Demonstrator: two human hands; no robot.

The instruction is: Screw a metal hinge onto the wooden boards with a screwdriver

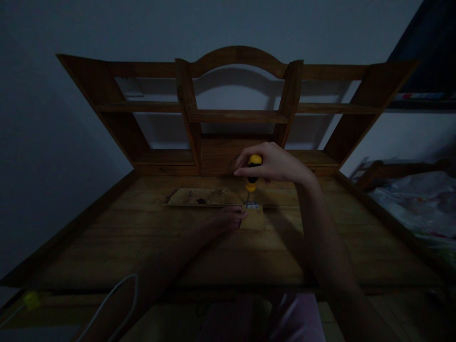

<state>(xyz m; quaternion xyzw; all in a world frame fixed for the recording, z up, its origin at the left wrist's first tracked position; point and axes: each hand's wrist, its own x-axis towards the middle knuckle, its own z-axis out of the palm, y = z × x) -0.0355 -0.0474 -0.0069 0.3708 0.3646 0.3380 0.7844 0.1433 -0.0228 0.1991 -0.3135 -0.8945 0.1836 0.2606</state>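
Note:
A yellow and black screwdriver (252, 171) stands nearly upright in my right hand (274, 162), whose fingers are closed round its handle. Its shaft points down to a small metal hinge (251, 204) at the upper edge of a small wooden block (253, 218). From the left, my left hand (230, 217) presses its fingers against the block's side and the hinge end. Behind them a longer wooden board (199, 196) with rough, dark-marked patches lies across the desk. Whether the screwdriver tip sits in a screw is too small to tell.
The wooden desk top (142, 242) carries a shelf unit (238, 116) along its back, against the wall. Raised wooden edges run down both sides. Something yellow (31, 300) is at the lower left, and a white cable (133, 289) loops by my left forearm. Plastic-wrapped items (416, 204) lie at right.

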